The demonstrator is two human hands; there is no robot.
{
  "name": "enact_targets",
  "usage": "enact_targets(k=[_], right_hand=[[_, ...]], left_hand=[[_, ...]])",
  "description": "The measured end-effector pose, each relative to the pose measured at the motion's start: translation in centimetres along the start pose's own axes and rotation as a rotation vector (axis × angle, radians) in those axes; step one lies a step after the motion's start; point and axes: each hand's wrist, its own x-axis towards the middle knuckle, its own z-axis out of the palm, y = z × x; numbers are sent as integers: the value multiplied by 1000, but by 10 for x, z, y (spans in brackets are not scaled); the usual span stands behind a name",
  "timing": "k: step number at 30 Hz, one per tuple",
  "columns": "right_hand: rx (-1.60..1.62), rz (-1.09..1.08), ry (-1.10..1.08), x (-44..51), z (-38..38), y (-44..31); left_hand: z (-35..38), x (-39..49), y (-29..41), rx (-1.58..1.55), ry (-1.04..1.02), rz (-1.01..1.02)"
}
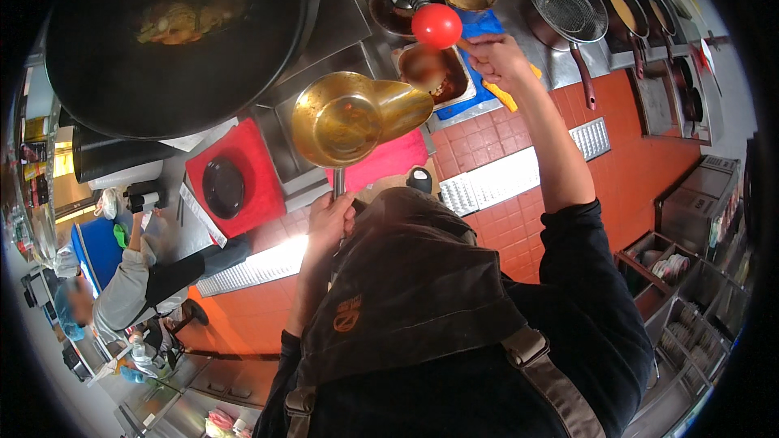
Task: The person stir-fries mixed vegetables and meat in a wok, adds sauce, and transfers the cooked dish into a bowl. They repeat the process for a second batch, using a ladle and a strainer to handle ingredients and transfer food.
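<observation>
My left hand (330, 219) grips the metal handle of a stained metal pan (341, 125), held in front of my apron. Its inside has a yellow-brown sheen, and a wide lip (405, 103) points right. My right hand (496, 59) is closed around the end of a thin brown handle, partly hidden by a red ball knob (437, 26). A blurred round shape (424, 67), possibly the head of that utensil, is over a rectangular metal tray (468, 88) with dark red-brown sauce. A blue cloth (484, 27) lies under the tray.
A large dark wok (243, 85) at upper left holds food (182, 21). Pans and a wire strainer (569, 6) stand at upper right. A black dish (223, 187) rests on a red cloth (261, 176). Another person (131, 292) is at left. Red tiles (511, 194) cover the floor.
</observation>
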Motion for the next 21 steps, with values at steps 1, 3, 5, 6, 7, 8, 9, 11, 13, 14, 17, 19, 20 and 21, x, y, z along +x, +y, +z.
enact_targets(k=[1, 3, 5, 6, 7, 8, 9, 11, 13, 14, 17, 19, 20, 21], right_hand=[[-1, -8, 10, -1, -1, 2], [14, -26, 19, -4, -1, 6], [41, -62, 37, -6, -1, 10], [53, -55, 48, -8, -1, 11], [64, -57, 73, -11, -3, 11], [75, -58, 88, -15, -4, 11], [92, -61, 69, -22, -8, 10], [111, -41, 51, -41, -16, 6], [41, -89, 60, -75, -32, 5], [-34, -69, 75, -96, -44, 4], [-226, -88, 116, -142, -61, 13], [-428, -105, 101, -153, -69, 13], [-572, -100, 74, -153, -70, 12], [-709, -94, 51, -149, -68, 10]], left_hand=[[0, 0, 0, -4, -8, 2], [-1, 1, 1, -7, -22, 5], [-3, 4, 1, -3, -26, 2], [-4, 6, 0, 3, -22, 2], [-5, 7, -1, 4, -34, 7], [-7, 9, -2, 9, -40, 16], [-9, 10, -3, 24, -42, 22], [-16, 12, -5, 27, -58, 29], [-23, 14, -7, 63, -58, 27], [-27, 14, -7, 94, -51, 25], [-36, 14, -11, 141, -36, 2], [-39, 15, -12, 167, -40, -25], [-39, 15, -13, 192, -34, -8], [-40, 16, -14, 208, -37, -2]])
